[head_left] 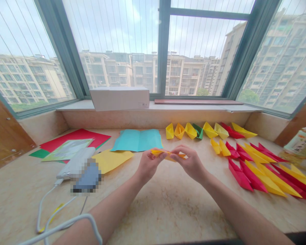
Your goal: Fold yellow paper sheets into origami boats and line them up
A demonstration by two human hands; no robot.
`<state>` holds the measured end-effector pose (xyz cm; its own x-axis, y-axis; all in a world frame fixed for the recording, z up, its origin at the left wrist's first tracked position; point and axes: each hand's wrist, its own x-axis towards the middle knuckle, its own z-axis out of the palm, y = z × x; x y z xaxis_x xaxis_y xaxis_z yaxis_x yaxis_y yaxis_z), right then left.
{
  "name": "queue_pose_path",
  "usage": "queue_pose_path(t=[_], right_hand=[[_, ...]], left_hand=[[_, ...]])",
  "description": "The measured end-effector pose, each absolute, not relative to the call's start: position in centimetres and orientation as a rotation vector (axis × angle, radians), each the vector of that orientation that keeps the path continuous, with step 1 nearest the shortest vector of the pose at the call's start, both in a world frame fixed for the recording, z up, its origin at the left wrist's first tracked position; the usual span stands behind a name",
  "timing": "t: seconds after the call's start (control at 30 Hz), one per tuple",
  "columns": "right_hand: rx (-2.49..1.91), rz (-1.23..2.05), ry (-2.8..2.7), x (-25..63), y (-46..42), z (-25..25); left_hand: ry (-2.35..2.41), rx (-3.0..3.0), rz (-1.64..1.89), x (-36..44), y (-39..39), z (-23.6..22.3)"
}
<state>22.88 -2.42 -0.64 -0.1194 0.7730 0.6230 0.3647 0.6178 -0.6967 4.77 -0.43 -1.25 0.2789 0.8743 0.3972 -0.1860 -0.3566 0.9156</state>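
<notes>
Over the middle of the stone counter, my left hand (pixel 148 166) pinches one end of a small folded piece of orange-yellow paper (pixel 171 157). The other end is gripped between the thumb and fingers of my right hand (pixel 190 161). Its exact folded shape is partly covered by my fingers. Just beyond my hands lies a creased light-blue paper sheet (pixel 137 140). To the left of it is a flat yellow sheet (pixel 113 160). Several folded paper boats in yellow, orange and green, such as a yellow paper boat (pixel 169 131), stand in a row at the back right.
More red and yellow paper boats (pixel 255 175) fill the right side, near a bottle (pixel 302 143). At left lie red paper (pixel 76 137), a white power bank (pixel 76 161) and a white cable (pixel 63 224). A white box (pixel 119 98) sits on the windowsill.
</notes>
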Motion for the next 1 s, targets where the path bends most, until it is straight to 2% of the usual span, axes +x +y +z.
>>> queue_pose_path(t=[0.37, 0.63, 0.9, 1.0], right_hand=[[-0.933, 0.244, -1.890, 23.0, -2.4, -0.4], [-1.056, 0.502, -1.794, 23.1, -2.0, -0.7], [-1.077, 0.261, -1.931, 23.8, -1.6, -0.7], [-1.098, 0.385, -1.815, 23.9, -1.2, -1.1]], left_hand=[[0.852, 1.548, 1.273, 4.8, -1.0, -0.9], [0.928, 1.552, 1.361, 4.7, -0.3, -1.2], [1.033, 2.030, 1.311, 4.1, -0.4, -0.7], [1.094, 1.998, 1.252, 4.0, -0.2, -0.6]])
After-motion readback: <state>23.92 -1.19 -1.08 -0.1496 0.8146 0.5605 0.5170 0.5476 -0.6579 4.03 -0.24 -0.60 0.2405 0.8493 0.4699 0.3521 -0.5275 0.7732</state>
